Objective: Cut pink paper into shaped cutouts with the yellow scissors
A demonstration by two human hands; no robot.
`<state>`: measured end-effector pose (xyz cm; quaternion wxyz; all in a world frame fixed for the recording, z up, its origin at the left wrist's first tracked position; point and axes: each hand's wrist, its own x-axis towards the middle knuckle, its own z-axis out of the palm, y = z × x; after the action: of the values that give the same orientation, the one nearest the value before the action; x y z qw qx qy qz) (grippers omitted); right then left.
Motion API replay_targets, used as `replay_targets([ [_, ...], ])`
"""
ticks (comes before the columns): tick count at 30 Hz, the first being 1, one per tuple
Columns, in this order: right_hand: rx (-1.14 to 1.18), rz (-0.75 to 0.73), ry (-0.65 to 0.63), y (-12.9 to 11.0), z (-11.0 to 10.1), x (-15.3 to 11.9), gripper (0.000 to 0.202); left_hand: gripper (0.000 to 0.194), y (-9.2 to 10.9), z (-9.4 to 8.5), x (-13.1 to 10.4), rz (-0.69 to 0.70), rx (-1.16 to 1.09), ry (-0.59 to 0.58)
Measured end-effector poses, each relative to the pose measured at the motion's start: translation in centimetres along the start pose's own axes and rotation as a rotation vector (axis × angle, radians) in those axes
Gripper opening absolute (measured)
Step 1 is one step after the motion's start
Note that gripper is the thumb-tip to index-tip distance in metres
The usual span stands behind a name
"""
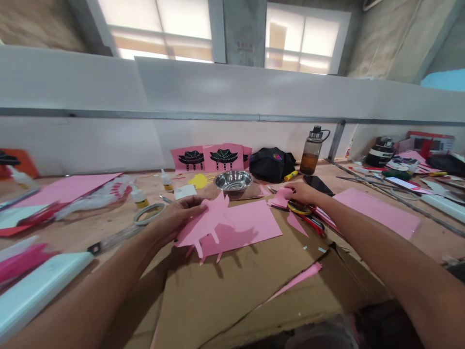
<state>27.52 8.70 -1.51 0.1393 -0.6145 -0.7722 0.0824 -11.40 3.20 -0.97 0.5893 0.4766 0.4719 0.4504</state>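
My left hand (187, 212) pinches a pink paper cutout (212, 220) shaped like a roofed pavilion with thin legs. It hangs above a pink paper sheet (254, 224) on the cardboard and casts a shadow on it. To the right, my right hand (302, 192) is closed on a pink paper scrap (282, 198), its fingertips partly hidden. Just below that hand lie scissors with yellow handles (299, 208) and a red-and-black cutting tool (314, 224). Another pink offcut (297, 225) rests beside them.
Brown cardboard (236, 291) covers the near table. Behind it stand a metal bowl (233, 181), a black cap (272, 164), a bottle (312, 151) and pink cards with black pavilions (223, 157). Glue bottles (139, 196) and a tape roll (148, 214) are at left.
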Motion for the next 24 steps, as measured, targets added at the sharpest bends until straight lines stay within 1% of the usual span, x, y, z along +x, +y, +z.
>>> replay_targets([
  [2,-0.015,0.026,0.037,0.1,-0.4,0.5,0.020,0.032,-0.1,-0.1,0.1,-0.006,-0.007,0.001],
  [5,-0.047,0.106,0.123,0.6,-1.3,1.3,0.019,0.032,-0.3,-0.4,0.4,-0.005,-0.021,-0.011],
  [8,-0.054,0.179,0.211,1.1,-2.1,1.9,0.029,0.032,-0.5,-0.6,0.6,0.000,-0.037,-0.027],
  [10,-0.047,0.222,0.238,1.2,-2.4,2.2,0.038,0.034,-0.5,-0.6,0.6,-0.001,-0.037,-0.039],
  [14,-0.078,0.334,0.255,0.4,-2.0,2.0,0.054,0.036,-0.5,-0.4,0.5,-0.006,-0.013,-0.038],
  [15,-0.101,0.348,0.270,0.0,-1.7,1.8,0.057,0.036,-0.4,-0.3,0.5,-0.008,-0.006,-0.037],
  [16,-0.144,0.342,0.297,-0.6,-1.4,1.5,0.056,0.036,-0.4,-0.3,0.5,-0.010,-0.001,-0.037],
  [17,-0.167,0.278,0.304,-1.2,-1.0,1.1,0.049,0.037,-0.4,-0.3,0.5,-0.012,0.003,-0.039],
  [18,-0.178,0.176,0.271,-1.9,-0.6,0.6,0.039,0.038,-0.5,-0.4,0.5,-0.012,0.007,-0.041],
  [19,-0.184,0.084,0.199,-2.5,-0.1,0.1,0.031,0.038,-0.6,-0.4,0.5,-0.009,0.012,-0.043],
  [20,-0.188,-0.015,0.099,-3.2,0.5,-0.4,0.030,0.037,-0.7,-0.5,0.6,-0.005,0.020,-0.048],
  [21,-0.218,-0.077,0.031,-3.8,1.0,-1.0,0.029,0.036,-0.8,-0.6,0.7,0.003,0.032,-0.055],
  [22,-0.260,-0.118,0.041,-4.3,1.6,-1.5,0.029,0.036,-0.9,-0.7,0.8,0.011,0.047,-0.059],
  [23,-0.289,-0.159,0.114,-4.7,2.1,-2.0,0.029,0.036,-1.0,-0.8,0.9,0.019,0.066,-0.062],
  [24,-0.296,-0.208,0.213,-5.2,2.6,-2.4,0.032,0.037,-1.1,-0.8,1.0,0.026,0.085,-0.063],
])
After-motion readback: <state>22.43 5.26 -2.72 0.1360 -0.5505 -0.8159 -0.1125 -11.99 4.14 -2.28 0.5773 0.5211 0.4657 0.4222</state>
